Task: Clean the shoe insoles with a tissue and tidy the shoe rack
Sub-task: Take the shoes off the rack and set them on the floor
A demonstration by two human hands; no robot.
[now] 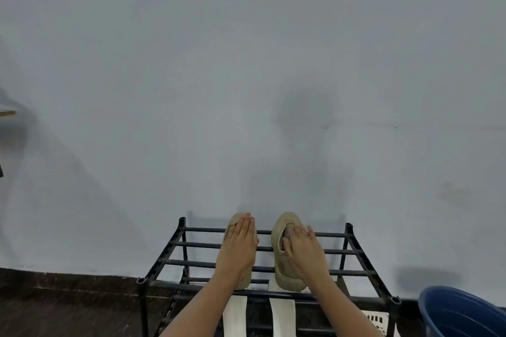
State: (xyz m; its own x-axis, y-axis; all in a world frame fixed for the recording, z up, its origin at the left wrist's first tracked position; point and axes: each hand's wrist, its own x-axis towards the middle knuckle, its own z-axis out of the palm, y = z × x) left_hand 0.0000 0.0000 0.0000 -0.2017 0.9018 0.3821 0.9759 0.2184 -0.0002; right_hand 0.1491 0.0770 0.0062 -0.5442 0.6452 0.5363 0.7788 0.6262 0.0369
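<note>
Blue tub (462, 317), white basket (379, 318)

Domestic setting, likely hallway or utility corner. Black metal shoe rack (197, 244) against plain pale wall (246, 63), dark floor (68, 304). Beige shoes (287, 220) on top tier. Blue plastic tub (460, 314) and white slotted basket (379, 319) alongside.

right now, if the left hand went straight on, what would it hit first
Likely the wall behind the rack, depth unclear; fingertips of the left hand reach the toe of the left shoe.

2 shoes (284, 223) side by side on rack (208, 230) top; insoles (235, 309) below; tub (460, 314) R of rack.
</note>
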